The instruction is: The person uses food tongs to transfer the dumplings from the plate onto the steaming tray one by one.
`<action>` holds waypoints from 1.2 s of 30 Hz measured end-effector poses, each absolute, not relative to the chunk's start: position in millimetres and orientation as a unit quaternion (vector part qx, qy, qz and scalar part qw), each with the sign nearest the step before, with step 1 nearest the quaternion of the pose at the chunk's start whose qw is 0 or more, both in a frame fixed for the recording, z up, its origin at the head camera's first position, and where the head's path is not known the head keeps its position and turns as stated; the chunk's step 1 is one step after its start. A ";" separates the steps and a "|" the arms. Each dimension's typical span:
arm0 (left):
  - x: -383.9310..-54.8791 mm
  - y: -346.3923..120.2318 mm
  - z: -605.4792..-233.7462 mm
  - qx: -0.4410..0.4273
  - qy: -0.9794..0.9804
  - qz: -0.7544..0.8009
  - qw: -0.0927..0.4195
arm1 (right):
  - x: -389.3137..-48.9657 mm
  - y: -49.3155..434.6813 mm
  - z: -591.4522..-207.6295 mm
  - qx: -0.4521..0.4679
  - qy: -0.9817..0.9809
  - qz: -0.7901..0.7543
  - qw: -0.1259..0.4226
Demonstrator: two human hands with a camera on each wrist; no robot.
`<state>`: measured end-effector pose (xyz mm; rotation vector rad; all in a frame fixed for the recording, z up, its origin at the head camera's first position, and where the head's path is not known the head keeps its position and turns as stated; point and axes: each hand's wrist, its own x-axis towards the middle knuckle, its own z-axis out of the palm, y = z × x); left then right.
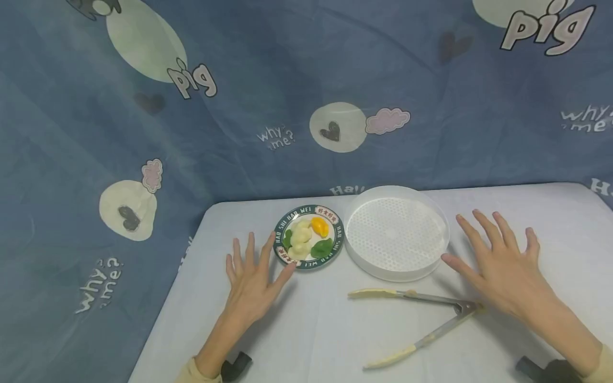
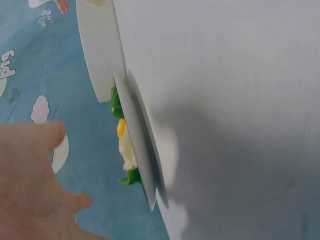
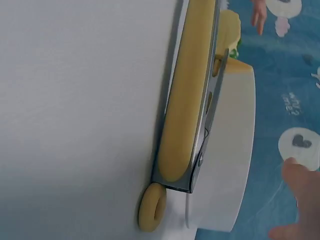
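Note:
My left hand [image 1: 251, 284] hovers with fingers spread at the left edge of a green-rimmed plate [image 1: 340, 232]. On that plate lie pale dumpling-like pieces [image 1: 300, 239], a yellow piece [image 1: 320, 227] and green leafy pieces [image 1: 322, 248]. To the plate's right stands a round white tray [image 1: 397, 274] with a perforated bottom. My right hand [image 1: 507, 271], fingers spread and holding nothing, is just right of the tray. Below the tray lie spread tongs [image 1: 436, 333] with yellowish grips and a metal hinge; their hinge end sits near my right hand. The right wrist view shows the tongs [image 3: 185, 100] close up.
A white cloth covers the table [image 1: 306, 330]. Behind it hangs a blue printed curtain [image 1: 268, 80]. Dark wrist devices [image 1: 237, 367] show near the sleeves at the bottom edge.

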<state>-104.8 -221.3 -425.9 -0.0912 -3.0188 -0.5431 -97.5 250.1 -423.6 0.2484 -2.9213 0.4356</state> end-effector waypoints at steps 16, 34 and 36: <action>-110.0 -213.9 -424.1 0.008 -0.929 -0.367 -0.046 | -79.6 242.6 -439.0 0.393 -0.886 0.161 0.189; -112.2 -207.0 -423.9 0.085 -0.889 -0.446 -0.058 | -65.8 222.5 -453.4 0.414 -0.896 0.107 0.122; -112.4 -207.1 -423.9 0.096 -0.883 -0.455 -0.061 | -65.9 222.6 -453.8 0.416 -0.895 0.110 0.120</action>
